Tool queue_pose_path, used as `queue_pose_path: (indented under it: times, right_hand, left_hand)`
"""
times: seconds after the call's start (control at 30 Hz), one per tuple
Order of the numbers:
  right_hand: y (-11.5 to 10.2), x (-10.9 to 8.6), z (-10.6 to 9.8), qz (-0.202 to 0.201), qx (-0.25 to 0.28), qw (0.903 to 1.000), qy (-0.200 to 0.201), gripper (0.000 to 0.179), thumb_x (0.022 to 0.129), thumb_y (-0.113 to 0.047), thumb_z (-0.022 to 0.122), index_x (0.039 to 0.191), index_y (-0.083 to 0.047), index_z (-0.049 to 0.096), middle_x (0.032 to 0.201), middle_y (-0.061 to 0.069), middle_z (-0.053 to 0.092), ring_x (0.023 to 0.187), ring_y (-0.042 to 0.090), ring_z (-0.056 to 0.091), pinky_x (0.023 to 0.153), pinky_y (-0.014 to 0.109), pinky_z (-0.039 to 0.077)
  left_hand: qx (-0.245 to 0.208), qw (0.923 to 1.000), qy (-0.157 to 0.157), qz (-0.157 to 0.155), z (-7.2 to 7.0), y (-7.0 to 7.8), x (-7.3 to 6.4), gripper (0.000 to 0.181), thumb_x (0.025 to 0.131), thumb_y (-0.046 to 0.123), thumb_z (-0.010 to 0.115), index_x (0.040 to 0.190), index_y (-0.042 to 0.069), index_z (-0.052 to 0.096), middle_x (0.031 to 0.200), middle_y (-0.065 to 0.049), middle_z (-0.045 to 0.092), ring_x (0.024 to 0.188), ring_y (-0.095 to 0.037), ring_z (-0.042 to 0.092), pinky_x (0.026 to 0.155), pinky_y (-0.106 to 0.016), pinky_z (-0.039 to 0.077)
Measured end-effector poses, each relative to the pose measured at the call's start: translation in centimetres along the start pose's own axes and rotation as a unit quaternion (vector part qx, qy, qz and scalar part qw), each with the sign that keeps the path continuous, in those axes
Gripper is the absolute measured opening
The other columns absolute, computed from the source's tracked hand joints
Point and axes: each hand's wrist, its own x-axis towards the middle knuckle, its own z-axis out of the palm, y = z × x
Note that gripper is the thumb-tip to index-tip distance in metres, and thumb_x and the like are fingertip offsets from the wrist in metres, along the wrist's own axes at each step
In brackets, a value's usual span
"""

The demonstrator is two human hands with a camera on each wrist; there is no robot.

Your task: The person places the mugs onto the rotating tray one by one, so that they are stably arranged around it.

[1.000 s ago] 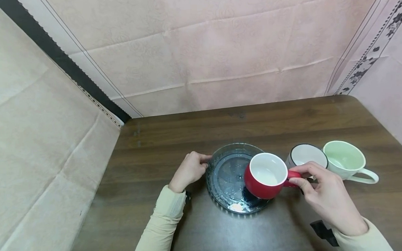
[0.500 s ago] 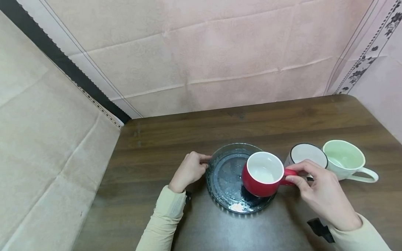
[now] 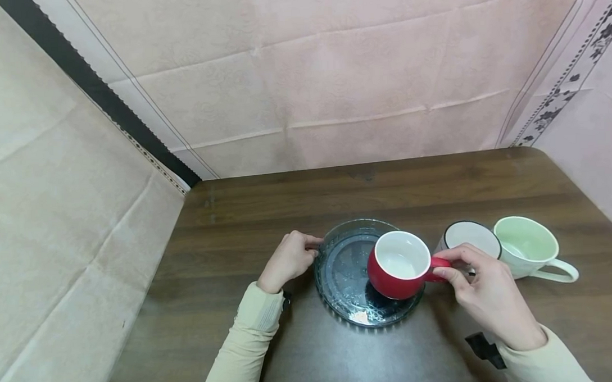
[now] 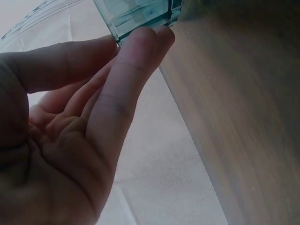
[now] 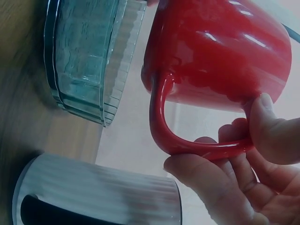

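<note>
My right hand (image 3: pixel 492 297) pinches the handle of a red mug (image 5: pixel 215 51) with a white inside. The mug overlaps the right part of a round clear glass dish (image 3: pixel 347 285) in the head view; in the right wrist view its base is above the dish rim. The mug stands nearly upright, tipped a little toward me. At the dish's left edge, my left hand (image 3: pixel 290 259) pinches the rim between thumb and fingers (image 4: pixel 126 75). The dish rests on the table, its ribbed side showing in the right wrist view.
A white mug with a dark rim (image 3: pixel 472 236) stands right of the dish, partly behind my right hand. Touching or close beside it is a pale green mug (image 3: pixel 527 242), handle to the right. The brown wooden table (image 3: pixel 266 215) meets cloth-covered walls (image 3: pixel 333 89).
My right hand has shifted slightly left with the red mug, farther over the dish, and then nearly stopped. The left hand has stayed at the dish rim.
</note>
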Motion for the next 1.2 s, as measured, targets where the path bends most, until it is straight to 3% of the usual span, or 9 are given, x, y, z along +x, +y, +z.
queue_pose_path:
  times: [0.3, 0.8, 1.2]
  right_hand:
    - [-0.01, 0.17, 0.24, 0.025, -0.002, 0.9995, -0.019, 0.032, 0.071, 0.002, 0.083, 0.095, -0.015, 0.071, 0.087, -0.009, 0.064, 0.076, 0.003, 0.053, 0.058, 0.015, 0.047]
    - [-0.01, 0.56, 0.59, 0.045, -0.016, 0.9983, -0.032, 0.031, 0.073, 0.001, 0.082, 0.099, -0.011, 0.071, 0.090, -0.004, 0.065, 0.078, 0.008, 0.057, 0.067, 0.009, 0.048]
    - [0.12, 0.70, 0.85, 0.026, -0.002, 0.9995, -0.016, 0.031, 0.072, -0.001, 0.083, 0.099, -0.011, 0.071, 0.089, -0.003, 0.067, 0.078, 0.005, 0.057, 0.068, 0.006, 0.046]
  left_hand:
    - [-0.013, 0.9999, -0.005, -0.009, -0.05, 0.14, -0.06, 0.029, 0.089, -0.004, 0.058, 0.113, 0.003, 0.072, 0.116, -0.008, 0.068, 0.079, -0.009, 0.062, 0.056, -0.023, 0.045]
    - [-0.026, 0.9995, -0.006, -0.018, -0.20, 0.24, -0.10, 0.027, 0.091, 0.000, 0.057, 0.113, 0.003, 0.072, 0.114, -0.009, 0.069, 0.048, -0.012, 0.041, 0.048, -0.025, 0.039]
    - [-0.024, 0.9995, -0.002, -0.021, -0.14, 0.19, -0.13, 0.025, 0.093, 0.002, 0.058, 0.113, 0.004, 0.072, 0.112, -0.008, 0.069, 0.051, -0.013, 0.045, 0.049, -0.026, 0.041]
